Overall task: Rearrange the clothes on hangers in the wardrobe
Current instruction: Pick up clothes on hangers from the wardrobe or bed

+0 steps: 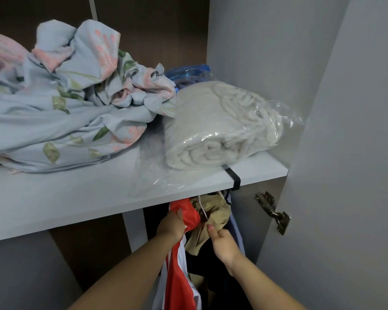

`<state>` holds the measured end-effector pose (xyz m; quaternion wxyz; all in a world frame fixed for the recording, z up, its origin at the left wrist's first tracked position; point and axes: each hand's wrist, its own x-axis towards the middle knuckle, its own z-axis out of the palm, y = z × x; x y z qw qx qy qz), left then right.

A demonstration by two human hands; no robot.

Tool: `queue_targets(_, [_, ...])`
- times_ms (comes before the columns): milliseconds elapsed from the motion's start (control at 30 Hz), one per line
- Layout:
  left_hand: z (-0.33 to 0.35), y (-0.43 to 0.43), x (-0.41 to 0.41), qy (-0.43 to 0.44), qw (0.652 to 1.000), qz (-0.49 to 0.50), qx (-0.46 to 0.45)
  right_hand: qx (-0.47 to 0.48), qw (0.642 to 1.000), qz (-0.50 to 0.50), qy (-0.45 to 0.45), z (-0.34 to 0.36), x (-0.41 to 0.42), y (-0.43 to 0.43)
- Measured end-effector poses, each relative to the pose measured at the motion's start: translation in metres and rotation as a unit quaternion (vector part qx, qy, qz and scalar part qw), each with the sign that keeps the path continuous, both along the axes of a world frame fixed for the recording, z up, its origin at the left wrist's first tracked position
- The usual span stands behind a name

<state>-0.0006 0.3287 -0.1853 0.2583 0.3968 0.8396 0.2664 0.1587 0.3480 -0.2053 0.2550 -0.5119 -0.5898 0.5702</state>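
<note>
Forearms: left forearm [130, 274] and right forearm [262, 285] enter from 6 o'clock and converge toward 12, under the shelf [54, 209].
Left hand [170, 227]: fingers curled into the top of the red garment [179, 271], gripping it just below the shelf edge.
Right hand [224, 245]: thumb and fingers pinch a fold of the tan garment [213, 211]; slightly lower and nearer the camera than the left.
Hands, relative: close together but not touching, red cloth bunched between them.
Clothes location: hanging in the compartment below the shelf, at 12 o'clock from both hands; dark garments [202, 260] hang behind and below.
Long axis: red garment falls from 12 to 6, passing the left wrist on its inner side.
Side relation: red lies at 11 o'clock, tan at 1 o'clock; each hand is nearest its own piece.
Rail and hangers: hidden by the shelf; cannot tell how each piece is hooked.
Judgement: parting the two pieces sideways looks the likely next step, with the left hand better placed for the red one.
Risk: bunched cloth may drag a neighbour along.
Above: flowered bedding [54, 108] at 10 o'clock, bagged blanket [217, 130] at 1 o'clock.
</note>
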Motion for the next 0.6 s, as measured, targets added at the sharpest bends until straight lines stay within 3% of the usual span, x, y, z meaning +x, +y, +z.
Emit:
queue_targets(267, [-0.018,0.012,-0.001,-0.076,0.996,0.043,0.013,-0.002,0.999,0.014,-0.033,-0.014,0.007,0.001])
queue_targets(467, [-0.016,0.009,0.014,-0.086,0.994,0.064,0.02,0.003,0.997,-0.013,-0.074,-0.018,0.014,0.005])
queue_targets(600, [-0.024,0.008,0.023,-0.072,0.997,-0.005,0.02,0.034,0.993,-0.022,-0.107,-0.021,0.018,0.012])
